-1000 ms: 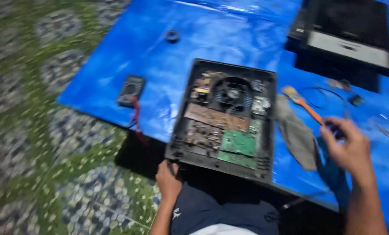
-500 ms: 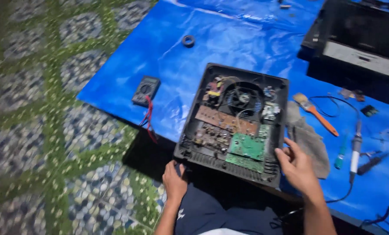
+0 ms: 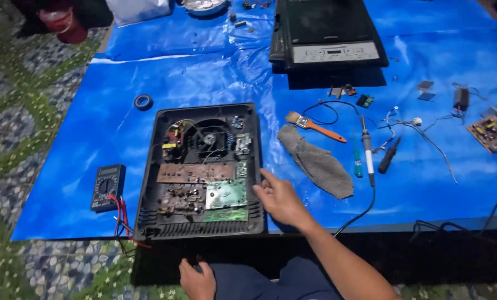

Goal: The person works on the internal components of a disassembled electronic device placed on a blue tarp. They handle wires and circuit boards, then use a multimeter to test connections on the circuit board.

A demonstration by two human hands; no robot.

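Looking down through the head camera, we see our right hand (image 3: 279, 197) resting at the right edge of the opened black appliance base (image 3: 201, 173), fingers (image 3: 266, 179) loosely spread and lying flat against the casing wall, clasping nothing. That base sits on the blue tarp (image 3: 204, 78) directly in front of us, its inside exposed: a round fan (image 3: 209, 139) near the top, a brown circuit board (image 3: 196, 173) across the middle and a green circuit board (image 3: 226, 194) just beside our fingertips.

Our left hand (image 3: 198, 279) is down at the lower edge of the view, below the base and off the tarp, fingers curled; we cannot tell whether it has hold of anything.

A multimeter (image 3: 106, 186) with red and black leads lies to the left of the base. To the right lie a grey cloth (image 3: 318, 162), an orange-handled brush (image 3: 314, 125), a soldering iron (image 3: 367, 150), a green screwdriver (image 3: 358, 163) and a loose circuit board (image 3: 492, 133). A roll of black tape (image 3: 143, 102) lies up and left of the base, and a second black cooktop (image 3: 329, 33) sits at the top.
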